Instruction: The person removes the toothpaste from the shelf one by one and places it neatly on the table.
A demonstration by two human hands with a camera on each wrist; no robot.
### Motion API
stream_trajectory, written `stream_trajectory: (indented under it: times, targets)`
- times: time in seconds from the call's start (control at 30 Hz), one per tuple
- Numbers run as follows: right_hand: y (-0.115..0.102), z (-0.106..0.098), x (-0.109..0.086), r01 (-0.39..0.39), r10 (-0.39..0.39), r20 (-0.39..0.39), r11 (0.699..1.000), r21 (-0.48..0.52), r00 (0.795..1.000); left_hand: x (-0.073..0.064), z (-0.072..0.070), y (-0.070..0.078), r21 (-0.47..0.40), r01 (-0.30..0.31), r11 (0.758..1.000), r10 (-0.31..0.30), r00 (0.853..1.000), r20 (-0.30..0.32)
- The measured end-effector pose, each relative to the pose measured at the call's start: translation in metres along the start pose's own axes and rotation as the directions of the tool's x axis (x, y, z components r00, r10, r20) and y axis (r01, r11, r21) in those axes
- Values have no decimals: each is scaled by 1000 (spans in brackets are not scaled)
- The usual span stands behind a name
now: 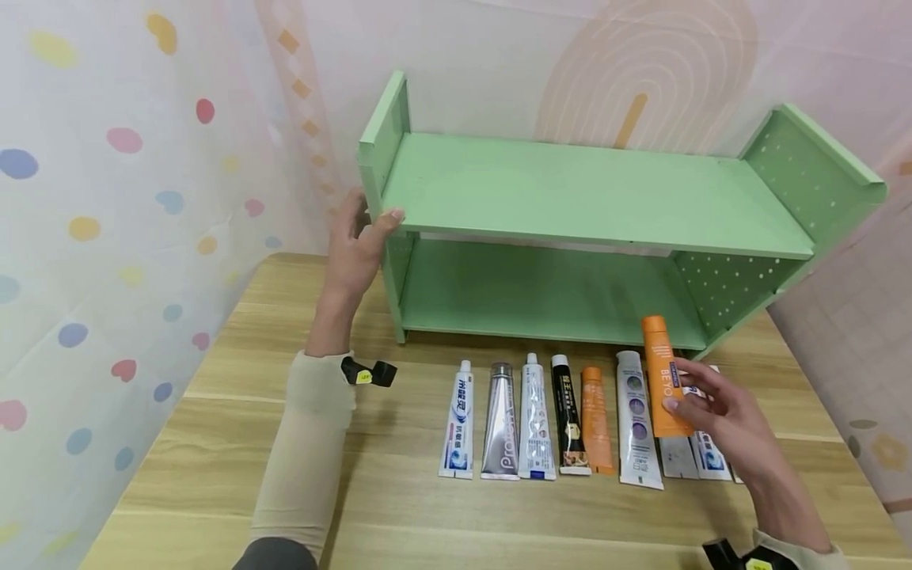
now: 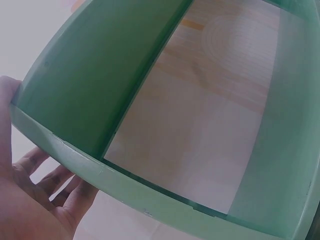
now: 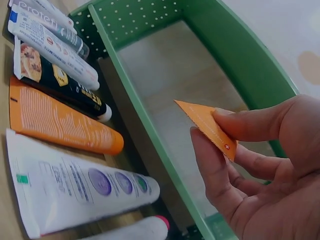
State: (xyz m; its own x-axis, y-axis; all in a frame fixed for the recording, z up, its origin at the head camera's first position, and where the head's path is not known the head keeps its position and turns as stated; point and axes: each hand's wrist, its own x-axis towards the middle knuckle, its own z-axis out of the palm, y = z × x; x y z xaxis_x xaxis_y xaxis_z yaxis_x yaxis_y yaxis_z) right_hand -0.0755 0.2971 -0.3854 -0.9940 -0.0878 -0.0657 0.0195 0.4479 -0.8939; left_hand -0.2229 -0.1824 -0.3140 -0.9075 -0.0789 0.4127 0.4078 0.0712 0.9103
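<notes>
An orange tube (image 1: 663, 380) with white lettering is pinched between the thumb and fingers of my right hand (image 1: 727, 412), cap end up, in front of the shelf's right part. The right wrist view shows the tube's flat crimped end (image 3: 212, 127) in that hand. My left hand (image 1: 359, 253) grips the left side panel of a green two-tier shelf (image 1: 584, 186), thumb on the front edge. Below the shelf lies a row of tubes, among them a black tube (image 1: 568, 416), a second orange tube (image 1: 595, 419) and a white tube with purple circles (image 1: 639, 423).
The shelf stands on a wooden table (image 1: 214, 443) near a patterned curtain (image 1: 142, 237). At the row's left end lie a white-and-blue tube (image 1: 459, 423) and a silver tube (image 1: 502, 423). Several more tubes lie partly hidden behind the right hand.
</notes>
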Motion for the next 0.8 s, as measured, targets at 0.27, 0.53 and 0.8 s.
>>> stream_trajectory:
  times: [0.27, 0.53, 0.8]
  targets:
    - [14, -17, -13, -32, 33, -26, 998, 51, 999, -1, 6, 1, 25, 7, 1000, -7, 1000, -5]
    - [28, -29, -25, -31, 34, -17, 981, 190, 999, -2, 6, 1, 15, 9, 1000, -9, 1000, 3]
    - [39, -40, -34, -53, 62, -35, 977, 208, 997, -4, 1, -2, 10, -1, 1000, 1, 1000, 6]
